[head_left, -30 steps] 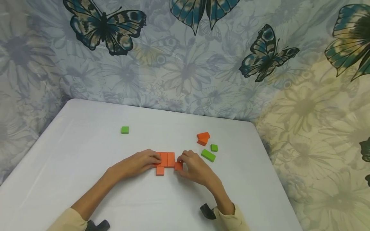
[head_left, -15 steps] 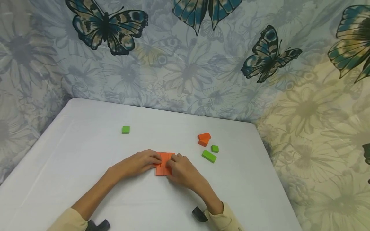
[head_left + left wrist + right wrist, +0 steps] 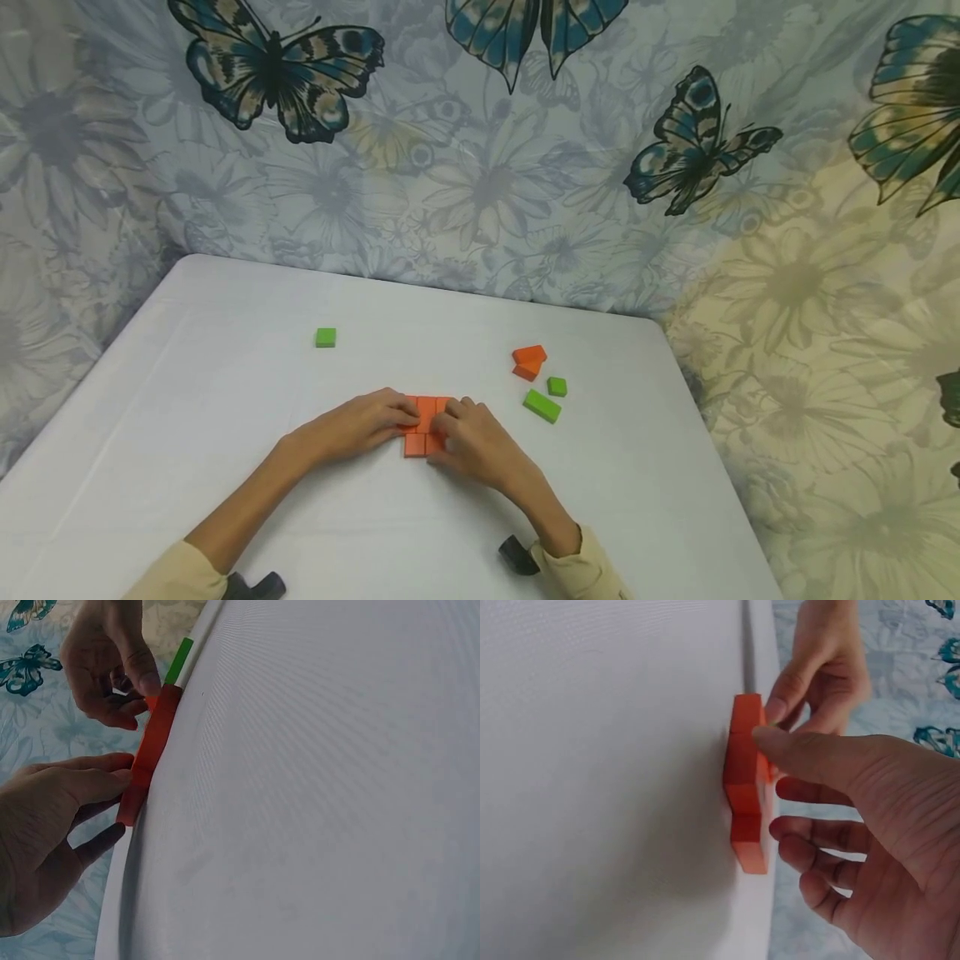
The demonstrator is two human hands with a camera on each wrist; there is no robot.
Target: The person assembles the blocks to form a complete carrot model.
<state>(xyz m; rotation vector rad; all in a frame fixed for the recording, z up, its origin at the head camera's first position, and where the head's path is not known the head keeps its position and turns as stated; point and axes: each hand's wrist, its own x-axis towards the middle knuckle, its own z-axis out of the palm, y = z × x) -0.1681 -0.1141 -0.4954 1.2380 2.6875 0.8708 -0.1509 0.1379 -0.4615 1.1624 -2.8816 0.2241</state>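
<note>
Several orange blocks lie flat together on the table: a back row of upright-oriented rectangles (image 3: 425,412) with two small squares below it, the left square (image 3: 415,445) and the right square (image 3: 435,444). My left hand (image 3: 367,421) holds the left end of the back row, thumb and fingers round its corner. From the right, my right hand (image 3: 480,442) pinches the right square, its thumb against the near side and its fingers over the top, covering part of the row. In the right wrist view the thumb (image 3: 776,742) meets the orange side face (image 3: 741,757).
Two overlapping orange pieces (image 3: 529,362), a green rectangle (image 3: 542,406) and a green square (image 3: 557,386) lie at the right. Another green square (image 3: 326,337) sits at the back left. A butterfly-patterned curtain (image 3: 480,167) borders the white table (image 3: 225,333).
My right hand has moved left with a small orange square, setting it beside the other square under the row. The left hand has stayed in place.
</note>
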